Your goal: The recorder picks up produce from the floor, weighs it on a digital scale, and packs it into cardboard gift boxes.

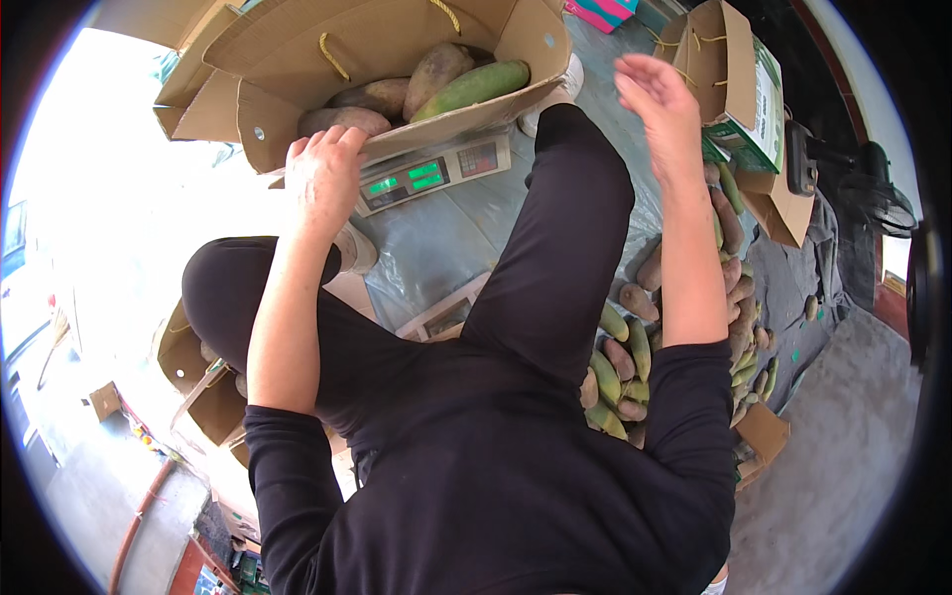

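A cardboard box (426, 138) with yellow rope handles stands open in front of me on a digital scale (486, 159) with lit green displays. Inside lie several long, gourd-like vegetables; one is a green gourd (476, 89), the others brownish. My left hand (325, 178) grips the near rim at the box's left end, fingers bent over the edge. To the right of the box, my right hand (659, 104) is raised in the air, its fingers loosely curved and holding nothing. The bottom of the box's interior is hidden.
Several green and brown gourds (615, 362) are heaped on the floor to my right. Another cardboard box (739, 79) and a black fan (878, 188) stand at the far right. A further opened box (213, 402) sits left of my leg. Plastic sheeting (416, 238) covers the floor between my legs.
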Demonstrator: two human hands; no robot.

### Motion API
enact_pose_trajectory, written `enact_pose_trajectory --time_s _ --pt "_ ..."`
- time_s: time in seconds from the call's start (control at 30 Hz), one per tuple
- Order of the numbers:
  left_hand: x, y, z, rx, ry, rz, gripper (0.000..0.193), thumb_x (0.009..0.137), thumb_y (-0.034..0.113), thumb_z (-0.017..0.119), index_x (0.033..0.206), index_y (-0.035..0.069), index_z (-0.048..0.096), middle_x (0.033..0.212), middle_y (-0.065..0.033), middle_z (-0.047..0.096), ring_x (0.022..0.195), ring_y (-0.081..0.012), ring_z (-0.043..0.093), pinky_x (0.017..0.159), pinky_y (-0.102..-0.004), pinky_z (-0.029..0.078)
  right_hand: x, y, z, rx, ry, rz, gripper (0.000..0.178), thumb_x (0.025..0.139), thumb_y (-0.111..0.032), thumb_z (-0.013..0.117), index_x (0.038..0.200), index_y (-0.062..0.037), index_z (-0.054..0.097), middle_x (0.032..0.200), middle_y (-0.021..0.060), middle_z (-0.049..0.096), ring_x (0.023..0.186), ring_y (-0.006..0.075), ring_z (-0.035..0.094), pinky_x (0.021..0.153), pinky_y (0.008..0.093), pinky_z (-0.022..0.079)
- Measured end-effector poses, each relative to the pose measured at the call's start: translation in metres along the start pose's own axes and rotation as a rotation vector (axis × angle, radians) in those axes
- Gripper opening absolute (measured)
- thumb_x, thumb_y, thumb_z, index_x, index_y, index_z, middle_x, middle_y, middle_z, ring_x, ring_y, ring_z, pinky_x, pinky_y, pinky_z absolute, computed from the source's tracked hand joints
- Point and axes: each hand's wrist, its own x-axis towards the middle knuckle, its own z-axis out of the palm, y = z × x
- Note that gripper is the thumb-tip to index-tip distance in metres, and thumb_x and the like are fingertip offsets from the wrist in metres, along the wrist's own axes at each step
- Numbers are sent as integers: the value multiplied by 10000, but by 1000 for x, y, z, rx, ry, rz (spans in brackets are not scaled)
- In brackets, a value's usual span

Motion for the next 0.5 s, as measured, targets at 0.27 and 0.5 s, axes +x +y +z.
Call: enact_pose_trajectory --time_s 0.27,0.5 --pt "-2 4 -5 -2 76 15 259 768 131 639 1026 114 613 944 -60 608 969 -247 561 917 -399 374 -102 135 -62 -84 242 455 231 843 -127 628 1060 -52 604 953 18 640 838 102 585 681 253 462" --pt "-3 6 -7 -27 91 8 316 770 152 649 1080 103 609 1025 -67 604 1019 -252 546 944 -398 363 -204 210 -43 -190 21 716 215 857 -178 570 1002 -31 628 907 35 646 801 128 585 674 267 470"
